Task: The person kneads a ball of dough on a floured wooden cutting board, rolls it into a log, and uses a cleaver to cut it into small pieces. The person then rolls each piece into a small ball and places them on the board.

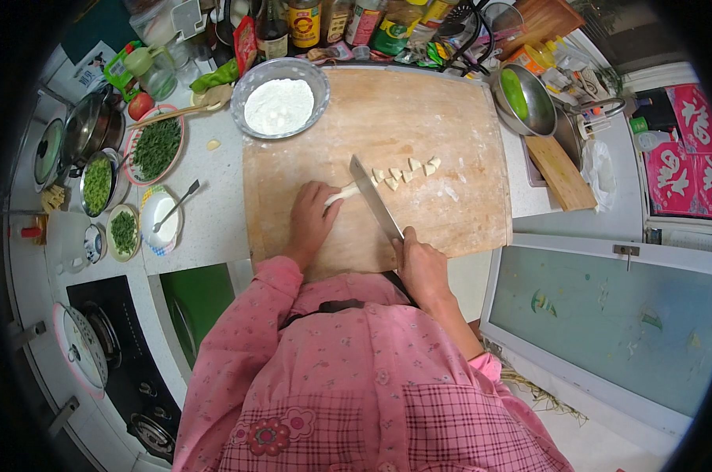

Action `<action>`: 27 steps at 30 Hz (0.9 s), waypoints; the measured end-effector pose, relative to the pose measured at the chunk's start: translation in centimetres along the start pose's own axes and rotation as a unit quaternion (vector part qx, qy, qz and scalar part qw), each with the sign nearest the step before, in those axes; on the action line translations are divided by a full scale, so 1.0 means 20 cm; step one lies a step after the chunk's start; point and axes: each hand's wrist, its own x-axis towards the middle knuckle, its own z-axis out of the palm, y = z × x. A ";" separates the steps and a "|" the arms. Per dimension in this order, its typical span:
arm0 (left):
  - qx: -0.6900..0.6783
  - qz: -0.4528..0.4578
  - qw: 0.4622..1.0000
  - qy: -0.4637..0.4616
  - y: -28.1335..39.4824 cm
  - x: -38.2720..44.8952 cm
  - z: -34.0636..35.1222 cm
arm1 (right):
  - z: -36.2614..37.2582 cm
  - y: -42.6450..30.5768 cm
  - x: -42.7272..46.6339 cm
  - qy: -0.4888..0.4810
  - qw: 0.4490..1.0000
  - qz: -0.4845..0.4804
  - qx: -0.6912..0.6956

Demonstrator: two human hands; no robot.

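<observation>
A roll of pale dough lies on a large wooden board. My left hand holds the roll near its left end with the fingers. In my right hand is the handle of a kitchen knife, its broad blade across the right end of the roll. Several small cut pieces of dough lie scattered just right of the blade. Flour marks the board around them. At the board's back left stands a bowl of white flour.
To the left are a plate of chopped greens, a bowl of chopped green vegetable and a white bowl with a spoon. Bottles line the back. A metal bowl stands by the sink at right, near a narrow board.
</observation>
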 end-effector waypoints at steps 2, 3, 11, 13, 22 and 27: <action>0.021 -0.007 1.000 0.002 -0.02 -0.03 -0.01 | -0.03 -0.02 0.02 -0.048 0.999 0.016 0.002; 0.031 -0.010 0.999 -0.002 -0.01 -0.03 -0.02 | -0.04 -0.03 0.02 -0.051 0.998 0.019 0.008; 0.046 -0.022 0.999 -0.001 0.01 -0.02 -0.04 | 0.07 -0.06 0.12 0.007 0.999 0.007 0.051; 0.048 -0.011 0.999 0.003 0.00 -0.01 -0.05 | 0.12 -0.07 0.15 0.024 0.999 0.005 0.049; 0.046 0.006 0.999 -0.020 0.01 -0.02 -0.06 | 0.13 0.07 0.19 0.092 0.992 -0.041 0.072; 0.046 0.024 0.998 -0.031 0.00 -0.04 -0.06 | 0.04 0.01 0.06 0.060 0.996 -0.039 0.059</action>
